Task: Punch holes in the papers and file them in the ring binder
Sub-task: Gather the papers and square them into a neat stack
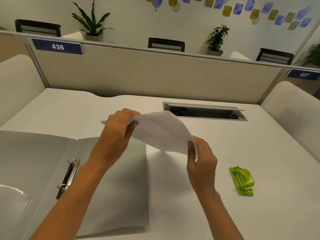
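A thin stack of printed white papers (161, 132) hangs in the air above the desk, tilted and bowed. My left hand (119, 129) grips its far left corner. My right hand (201, 156) pinches its near right corner. Below and to the left, a grey ring binder (110, 193) lies open flat on the desk, its two metal rings (68, 175) shut along the spine. A green hole punch (242, 180) rests on the desk to the right of my right hand, apart from the papers.
The white desk (225, 139) has an open cable tray slot (204, 112) at the back. A beige partition (147, 73) with a "436" label closes off the far side. Low cream dividers stand at both sides.
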### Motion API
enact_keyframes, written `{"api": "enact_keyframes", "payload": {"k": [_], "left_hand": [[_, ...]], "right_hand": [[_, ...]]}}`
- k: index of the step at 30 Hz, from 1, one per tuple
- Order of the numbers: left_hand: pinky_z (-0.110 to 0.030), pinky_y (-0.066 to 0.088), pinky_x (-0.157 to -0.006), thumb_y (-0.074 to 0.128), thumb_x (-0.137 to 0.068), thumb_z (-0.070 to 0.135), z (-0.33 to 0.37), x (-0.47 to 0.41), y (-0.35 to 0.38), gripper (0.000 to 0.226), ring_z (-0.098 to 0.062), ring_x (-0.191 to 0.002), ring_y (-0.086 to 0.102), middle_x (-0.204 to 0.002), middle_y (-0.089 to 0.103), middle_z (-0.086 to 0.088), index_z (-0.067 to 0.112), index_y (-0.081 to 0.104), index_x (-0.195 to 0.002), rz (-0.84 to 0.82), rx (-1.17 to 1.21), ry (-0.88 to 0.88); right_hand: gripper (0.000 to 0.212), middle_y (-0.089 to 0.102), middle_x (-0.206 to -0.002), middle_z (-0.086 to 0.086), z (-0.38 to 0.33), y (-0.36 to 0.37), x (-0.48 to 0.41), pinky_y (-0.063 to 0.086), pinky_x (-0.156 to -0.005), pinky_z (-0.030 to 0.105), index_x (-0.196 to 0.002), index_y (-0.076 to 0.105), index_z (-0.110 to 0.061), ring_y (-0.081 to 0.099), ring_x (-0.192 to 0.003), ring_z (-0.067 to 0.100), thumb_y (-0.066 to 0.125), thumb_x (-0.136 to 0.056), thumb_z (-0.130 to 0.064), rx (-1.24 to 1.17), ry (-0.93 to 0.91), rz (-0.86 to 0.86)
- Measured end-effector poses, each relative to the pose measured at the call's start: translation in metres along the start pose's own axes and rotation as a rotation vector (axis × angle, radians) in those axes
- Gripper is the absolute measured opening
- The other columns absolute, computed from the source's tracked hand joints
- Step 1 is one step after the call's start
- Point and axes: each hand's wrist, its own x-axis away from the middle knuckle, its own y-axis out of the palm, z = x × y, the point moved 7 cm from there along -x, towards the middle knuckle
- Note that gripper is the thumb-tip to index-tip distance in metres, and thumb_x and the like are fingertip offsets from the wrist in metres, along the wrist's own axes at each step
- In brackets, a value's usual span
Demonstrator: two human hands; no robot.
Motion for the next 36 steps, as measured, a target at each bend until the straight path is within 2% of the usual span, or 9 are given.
{"api": "enact_keyframes", "payload": {"k": [4, 8, 11, 13, 15, 17, 20, 24, 36], "left_hand": [[-0.028, 0.047, -0.087, 0.056, -0.091, 0.007, 0.009, -0.009, -0.013, 0.032, -0.011, -0.107, 0.043, -0.114, 0.058, -0.005, 0.019, 0.047, -0.119, 0.127, -0.003, 0.019], [-0.053, 0.007, -0.119, 0.059, -0.093, 0.03, -0.005, -0.006, -0.011, 0.073, -0.017, -0.148, 0.009, -0.158, 0.016, -0.003, 0.005, 0.018, -0.148, 0.232, 0.019, -0.164], [-0.051, 0.012, -0.119, 0.062, -0.089, 0.042, -0.02, 0.01, 0.0, 0.098, -0.019, -0.148, -0.006, -0.161, -0.01, -0.006, 0.007, -0.006, -0.151, 0.268, 0.141, -0.325], [-0.027, 0.027, -0.115, 0.057, -0.088, 0.05, -0.022, 0.021, 0.014, 0.096, -0.01, -0.148, 0.005, -0.161, -0.002, 0.003, 0.021, -0.01, -0.151, 0.198, 0.39, -0.415], [-0.01, 0.046, -0.092, 0.05, -0.09, 0.051, -0.019, 0.032, 0.032, 0.078, -0.001, -0.133, 0.04, -0.152, 0.032, 0.008, 0.034, 0.003, -0.149, 0.095, 0.694, -0.571], [-0.016, 0.055, -0.078, 0.043, -0.096, 0.037, -0.015, 0.045, 0.048, 0.045, 0.004, -0.103, 0.062, -0.122, 0.06, 0.015, 0.029, 0.03, -0.139, 0.059, 0.812, -0.661], [-0.023, 0.058, -0.077, 0.04, -0.099, 0.025, -0.006, 0.055, 0.057, 0.023, -0.001, -0.098, 0.064, -0.102, 0.065, 0.023, 0.035, 0.049, -0.118, 0.094, 0.78, -0.644], [-0.015, 0.054, -0.068, 0.038, -0.1, 0.022, 0.001, 0.063, 0.065, 0.023, 0.0, -0.097, 0.064, -0.101, 0.066, 0.025, 0.036, 0.052, -0.112, 0.15, 0.819, -0.655], [-0.037, 0.056, -0.087, 0.037, -0.092, 0.041, 0.004, 0.083, 0.098, 0.025, -0.01, -0.102, 0.063, -0.112, 0.064, 0.005, 0.036, 0.048, -0.114, 0.1, 0.699, -0.735]], "right_hand": [[0.058, 0.07, -0.1, 0.005, -0.006, -0.002, -0.005, 0.052, -0.076, 0.009, -0.114, 0.064, -0.008, 0.06, -0.083, 0.005, 0.031, -0.097, -0.052, -0.066, 0.065, 0.023], [0.038, 0.062, -0.095, -0.018, -0.003, -0.01, -0.002, 0.046, -0.071, -0.002, -0.109, 0.06, -0.019, 0.061, -0.082, -0.009, 0.035, -0.097, -0.045, -0.153, 0.177, 0.049], [0.03, 0.059, -0.095, -0.025, 0.009, -0.012, 0.004, 0.05, -0.07, 0.002, -0.105, 0.056, -0.025, 0.059, -0.09, -0.01, 0.039, -0.093, -0.045, -0.23, 0.318, 0.055], [0.024, 0.063, -0.096, -0.019, 0.017, -0.012, 0.007, 0.052, -0.069, 0.005, -0.104, 0.057, -0.024, 0.06, -0.087, -0.006, 0.041, -0.094, -0.038, -0.308, 0.414, 0.062], [0.018, 0.066, -0.097, -0.013, 0.021, -0.012, 0.011, 0.052, -0.067, 0.009, -0.101, 0.058, -0.026, 0.061, -0.085, -0.003, 0.042, -0.095, -0.032, -0.391, 0.481, 0.065], [0.015, 0.067, -0.097, -0.01, 0.021, -0.01, 0.014, 0.053, -0.066, 0.011, -0.098, 0.057, -0.03, 0.062, -0.083, -0.001, 0.042, -0.097, -0.026, -0.435, 0.518, 0.06], [0.015, 0.067, -0.097, -0.008, 0.024, -0.009, 0.02, 0.053, -0.067, 0.012, -0.097, 0.056, -0.032, 0.062, -0.082, -0.001, 0.043, -0.098, -0.024, -0.456, 0.558, 0.07], [0.015, 0.067, -0.098, -0.001, 0.035, -0.011, 0.031, 0.054, -0.069, 0.013, -0.104, 0.058, -0.017, 0.062, -0.08, -0.001, 0.044, -0.099, -0.02, -0.462, 0.608, 0.137], [0.027, 0.065, -0.109, -0.003, 0.055, -0.006, 0.054, 0.049, -0.073, 0.002, -0.126, 0.053, -0.014, 0.06, -0.097, 0.001, 0.046, -0.099, -0.016, -0.366, 0.697, 0.114]]}}
